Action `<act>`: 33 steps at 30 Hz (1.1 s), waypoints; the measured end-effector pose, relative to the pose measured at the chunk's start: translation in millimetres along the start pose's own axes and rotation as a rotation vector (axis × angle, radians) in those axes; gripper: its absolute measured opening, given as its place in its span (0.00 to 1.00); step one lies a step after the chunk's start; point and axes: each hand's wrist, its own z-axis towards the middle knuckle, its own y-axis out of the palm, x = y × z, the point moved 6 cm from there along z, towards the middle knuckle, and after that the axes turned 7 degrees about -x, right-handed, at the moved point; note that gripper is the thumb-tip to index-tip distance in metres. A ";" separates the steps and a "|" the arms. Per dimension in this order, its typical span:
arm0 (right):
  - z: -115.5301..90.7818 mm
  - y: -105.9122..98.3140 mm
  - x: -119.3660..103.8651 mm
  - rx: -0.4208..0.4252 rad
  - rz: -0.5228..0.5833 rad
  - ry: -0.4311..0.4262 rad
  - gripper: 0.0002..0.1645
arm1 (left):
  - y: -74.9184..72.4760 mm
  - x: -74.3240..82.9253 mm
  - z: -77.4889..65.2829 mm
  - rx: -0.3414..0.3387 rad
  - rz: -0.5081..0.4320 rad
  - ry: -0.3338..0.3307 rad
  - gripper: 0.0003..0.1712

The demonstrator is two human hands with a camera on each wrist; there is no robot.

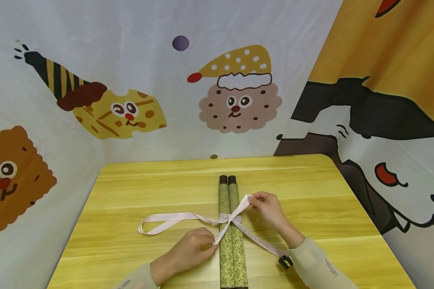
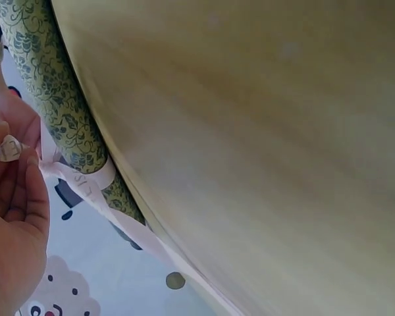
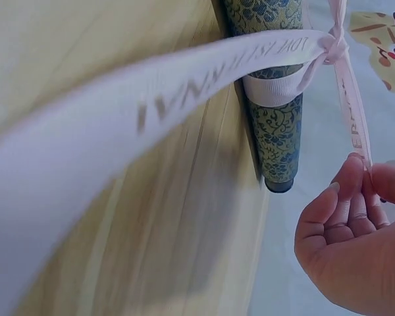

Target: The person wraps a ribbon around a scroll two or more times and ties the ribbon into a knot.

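Observation:
Two green patterned scrolls (image 1: 233, 257) with dark ends lie side by side on the table. A pale pink ribbon (image 1: 258, 239), printed with "LOVE IS ETERNAL", wraps round them and is knotted (image 1: 230, 218) on top. Below left of the knot, my left hand (image 1: 188, 249) pinches one short ribbon piece between thumb and fingers. Above right of it, the right hand (image 1: 269, 210) pinches another piece, drawn straight from the knot in the right wrist view, where the knot (image 3: 336, 49) shows close up. Both held pieces slant in opposite directions.
On the left, a long ribbon loop (image 1: 166, 217) lies over the wood-grain table (image 1: 130, 188). A printed ribbon tail runs toward a small black device (image 1: 285, 262) by the right sleeve. A cartoon-printed curtain (image 1: 148, 60) stands behind the table.

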 end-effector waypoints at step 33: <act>-17.8 -26.9 33.7 0.068 0.137 0.130 0.13 | -21.1 -41.9 -24.9 0.049 -0.220 -0.637 0.05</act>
